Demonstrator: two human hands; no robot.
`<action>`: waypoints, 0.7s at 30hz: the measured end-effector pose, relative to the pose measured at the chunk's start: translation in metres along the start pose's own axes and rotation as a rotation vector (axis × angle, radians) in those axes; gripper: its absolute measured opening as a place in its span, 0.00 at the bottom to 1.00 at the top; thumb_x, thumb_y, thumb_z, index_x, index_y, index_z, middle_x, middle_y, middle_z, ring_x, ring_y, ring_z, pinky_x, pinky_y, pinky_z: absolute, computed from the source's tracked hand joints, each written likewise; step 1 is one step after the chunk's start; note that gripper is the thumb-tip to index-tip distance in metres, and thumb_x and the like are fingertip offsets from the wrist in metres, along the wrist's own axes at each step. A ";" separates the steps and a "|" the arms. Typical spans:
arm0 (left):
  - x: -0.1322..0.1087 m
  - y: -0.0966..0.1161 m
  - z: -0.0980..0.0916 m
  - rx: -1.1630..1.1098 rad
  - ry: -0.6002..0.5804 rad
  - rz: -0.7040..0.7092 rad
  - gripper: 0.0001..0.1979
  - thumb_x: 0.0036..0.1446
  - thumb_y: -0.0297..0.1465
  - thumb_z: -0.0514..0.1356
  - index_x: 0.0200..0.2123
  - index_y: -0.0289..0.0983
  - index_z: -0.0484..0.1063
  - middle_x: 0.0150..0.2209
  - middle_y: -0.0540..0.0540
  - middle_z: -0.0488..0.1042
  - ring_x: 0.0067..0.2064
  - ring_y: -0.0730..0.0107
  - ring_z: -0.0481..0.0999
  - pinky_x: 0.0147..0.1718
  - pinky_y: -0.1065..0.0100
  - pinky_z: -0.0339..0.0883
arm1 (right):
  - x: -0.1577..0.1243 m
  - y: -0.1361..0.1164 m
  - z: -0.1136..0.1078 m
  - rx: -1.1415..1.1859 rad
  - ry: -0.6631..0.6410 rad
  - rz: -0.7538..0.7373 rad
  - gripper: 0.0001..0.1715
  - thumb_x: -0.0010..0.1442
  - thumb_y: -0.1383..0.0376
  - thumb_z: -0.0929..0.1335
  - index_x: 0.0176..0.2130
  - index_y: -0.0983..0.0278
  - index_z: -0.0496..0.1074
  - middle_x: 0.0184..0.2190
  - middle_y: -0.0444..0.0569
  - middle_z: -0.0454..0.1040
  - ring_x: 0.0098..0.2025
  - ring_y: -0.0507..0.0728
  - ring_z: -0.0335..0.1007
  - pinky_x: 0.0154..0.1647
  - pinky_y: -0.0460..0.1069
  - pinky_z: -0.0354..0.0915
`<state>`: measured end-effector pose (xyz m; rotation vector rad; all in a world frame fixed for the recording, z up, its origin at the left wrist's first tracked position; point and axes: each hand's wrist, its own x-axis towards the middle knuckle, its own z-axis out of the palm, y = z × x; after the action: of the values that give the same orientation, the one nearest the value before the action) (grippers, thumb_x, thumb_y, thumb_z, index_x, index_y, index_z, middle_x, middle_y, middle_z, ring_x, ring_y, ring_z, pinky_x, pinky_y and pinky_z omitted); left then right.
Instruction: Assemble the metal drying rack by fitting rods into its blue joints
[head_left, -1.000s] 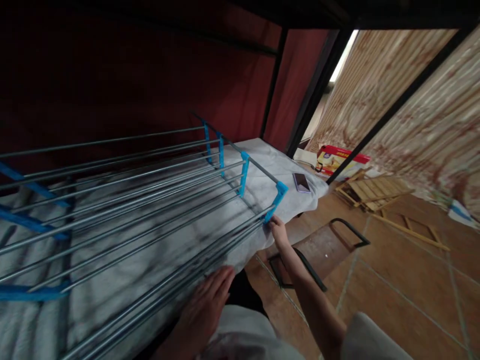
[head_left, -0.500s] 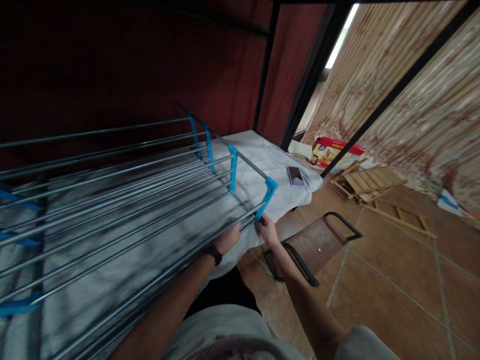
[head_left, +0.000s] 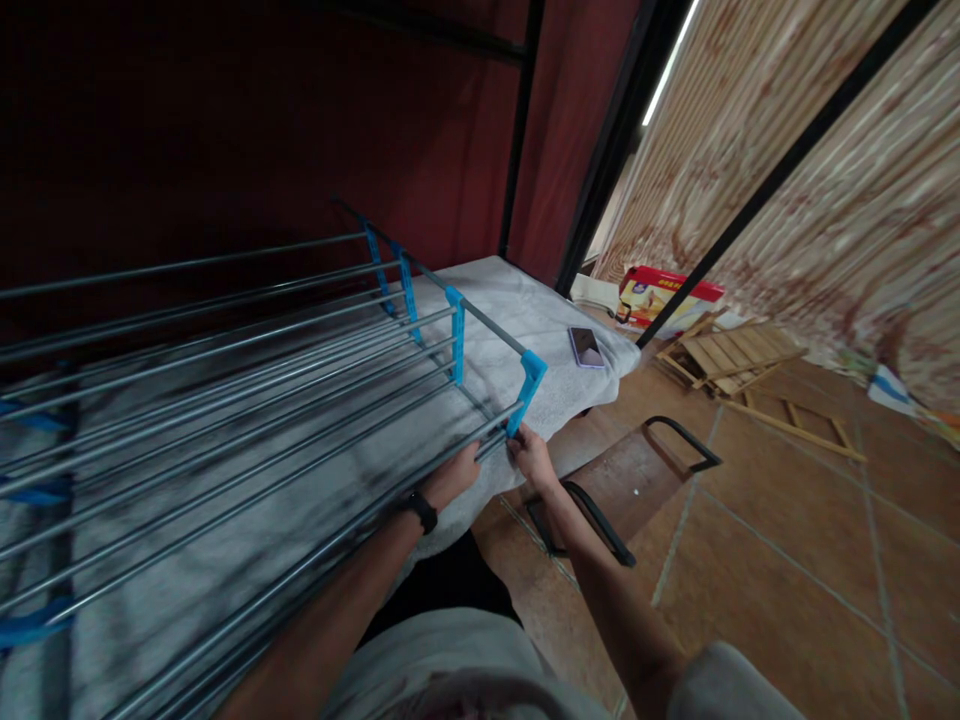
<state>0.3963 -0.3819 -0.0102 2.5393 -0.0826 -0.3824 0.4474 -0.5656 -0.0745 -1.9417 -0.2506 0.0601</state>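
Observation:
A folded drying rack [head_left: 247, 400] of grey metal rods and blue plastic joints lies on a bed covered by a white sheet [head_left: 540, 320]. My left hand [head_left: 454, 475], with a black watch on the wrist, is closed on the nearest rods close to the rack's end. My right hand [head_left: 531, 455] grips the same end just below the blue corner joint [head_left: 527, 385]. The two hands sit a hand's width apart.
A phone [head_left: 585, 346] lies on the sheet near the bed's far corner. A brown chair with a black frame [head_left: 637, 475] stands on the tiled floor beside the bed. Further off lie a red box [head_left: 667, 295] and a wooden pallet [head_left: 739, 355]. Black bunk posts [head_left: 592, 200] rise behind.
My left hand moved from lying flat low on the rods up to the rack's end and closed on them beside my right hand. The right hand kept its hold.

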 end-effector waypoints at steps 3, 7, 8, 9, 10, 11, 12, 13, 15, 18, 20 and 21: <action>0.000 -0.001 0.000 -0.034 -0.012 0.007 0.17 0.59 0.25 0.54 0.51 0.33 0.70 0.47 0.37 0.77 0.47 0.58 0.77 0.45 0.65 0.68 | 0.000 0.001 0.000 -0.010 -0.014 -0.008 0.19 0.51 0.64 0.61 0.41 0.64 0.73 0.35 0.46 0.75 0.43 0.57 0.69 0.53 0.52 0.64; -0.001 0.001 -0.001 -0.120 -0.012 -0.018 0.16 0.60 0.26 0.54 0.51 0.33 0.70 0.47 0.38 0.78 0.48 0.57 0.77 0.46 0.64 0.68 | -0.002 0.001 0.000 -0.026 -0.029 -0.004 0.22 0.51 0.64 0.61 0.44 0.64 0.73 0.34 0.45 0.74 0.38 0.55 0.69 0.47 0.50 0.66; -0.001 0.001 -0.002 -0.142 -0.012 -0.025 0.16 0.60 0.26 0.54 0.51 0.33 0.70 0.47 0.38 0.78 0.48 0.57 0.76 0.47 0.64 0.68 | -0.002 0.001 0.000 -0.030 -0.029 -0.002 0.22 0.51 0.64 0.62 0.45 0.64 0.73 0.33 0.45 0.74 0.37 0.55 0.68 0.47 0.50 0.66; -0.001 0.002 -0.002 -0.155 -0.010 -0.028 0.16 0.60 0.26 0.54 0.51 0.34 0.70 0.47 0.39 0.78 0.49 0.57 0.76 0.47 0.63 0.68 | -0.002 0.000 0.000 -0.033 -0.028 -0.001 0.22 0.51 0.64 0.62 0.45 0.63 0.73 0.33 0.44 0.74 0.37 0.55 0.68 0.47 0.49 0.66; -0.001 0.002 -0.002 -0.158 -0.006 -0.031 0.16 0.60 0.26 0.54 0.51 0.34 0.70 0.46 0.39 0.78 0.48 0.57 0.76 0.47 0.63 0.68 | -0.002 -0.001 0.000 -0.037 -0.027 0.000 0.21 0.50 0.64 0.62 0.44 0.63 0.73 0.32 0.44 0.73 0.38 0.55 0.68 0.48 0.49 0.66; -0.001 0.002 -0.002 -0.154 -0.001 -0.032 0.16 0.59 0.26 0.54 0.51 0.34 0.70 0.46 0.39 0.78 0.48 0.57 0.76 0.47 0.63 0.68 | -0.002 -0.001 0.001 -0.042 -0.026 0.001 0.21 0.50 0.64 0.62 0.43 0.63 0.73 0.32 0.44 0.73 0.38 0.55 0.68 0.48 0.49 0.65; -0.001 0.002 -0.001 -0.149 0.007 -0.033 0.16 0.59 0.26 0.55 0.50 0.34 0.71 0.46 0.39 0.78 0.48 0.57 0.76 0.47 0.63 0.68 | -0.002 -0.003 0.001 -0.047 -0.024 0.002 0.20 0.50 0.64 0.61 0.42 0.63 0.73 0.31 0.44 0.73 0.38 0.55 0.68 0.48 0.50 0.65; -0.001 0.002 -0.001 -0.144 0.014 -0.035 0.15 0.59 0.25 0.55 0.50 0.34 0.71 0.46 0.39 0.78 0.47 0.57 0.77 0.47 0.63 0.68 | -0.003 -0.004 0.001 -0.054 -0.022 0.003 0.20 0.50 0.65 0.61 0.42 0.63 0.73 0.31 0.44 0.73 0.38 0.56 0.68 0.48 0.50 0.65; 0.000 0.001 0.000 -0.138 0.022 -0.039 0.15 0.59 0.25 0.55 0.49 0.34 0.71 0.45 0.38 0.78 0.47 0.58 0.77 0.47 0.62 0.68 | -0.004 -0.007 0.002 -0.066 -0.015 0.006 0.19 0.50 0.66 0.61 0.41 0.63 0.73 0.31 0.45 0.73 0.39 0.56 0.68 0.48 0.50 0.65; 0.001 -0.002 0.002 -0.135 0.027 -0.027 0.14 0.59 0.24 0.54 0.47 0.35 0.71 0.45 0.39 0.78 0.47 0.59 0.77 0.47 0.63 0.68 | -0.006 -0.010 0.003 -0.070 -0.007 0.008 0.21 0.49 0.66 0.61 0.43 0.63 0.73 0.34 0.45 0.74 0.40 0.57 0.69 0.47 0.50 0.65; 0.001 -0.003 0.002 -0.129 0.028 -0.007 0.12 0.59 0.25 0.55 0.46 0.35 0.72 0.44 0.40 0.78 0.46 0.60 0.77 0.47 0.64 0.69 | -0.007 -0.011 0.004 -0.054 -0.002 0.003 0.22 0.49 0.67 0.61 0.44 0.62 0.73 0.35 0.45 0.75 0.40 0.57 0.69 0.47 0.50 0.65; -0.001 -0.003 0.001 -0.126 0.031 0.001 0.12 0.60 0.26 0.56 0.46 0.35 0.72 0.44 0.41 0.78 0.46 0.60 0.77 0.47 0.64 0.69 | -0.008 -0.012 0.004 -0.041 0.002 -0.001 0.23 0.49 0.66 0.61 0.44 0.62 0.72 0.35 0.45 0.75 0.41 0.57 0.69 0.48 0.50 0.65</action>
<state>0.3953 -0.3798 -0.0122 2.4198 -0.0468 -0.3371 0.4374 -0.5589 -0.0662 -1.9823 -0.2533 0.0534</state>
